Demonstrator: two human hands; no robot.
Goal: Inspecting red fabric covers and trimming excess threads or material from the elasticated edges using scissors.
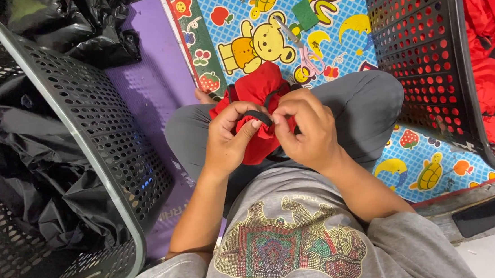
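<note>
A bunched red fabric piece (262, 83) with a black strap (256, 117) rests on my lap. My left hand (231, 138) pinches the black strap between thumb and fingers. My right hand (308, 125) grips the red fabric and the strap's other end right beside it. Both hands touch each other over the bundle. Most of the fabric's lower part is hidden behind my fingers.
A black perforated basket (88, 125) with black fabric stands at my left. Another black basket (424, 56) holding red fabric stands at the right. Pink-handled scissors (305, 54) and a green sponge (305, 14) lie on the cartoon mat (336, 4). A dark phone (482, 217) lies at the lower right.
</note>
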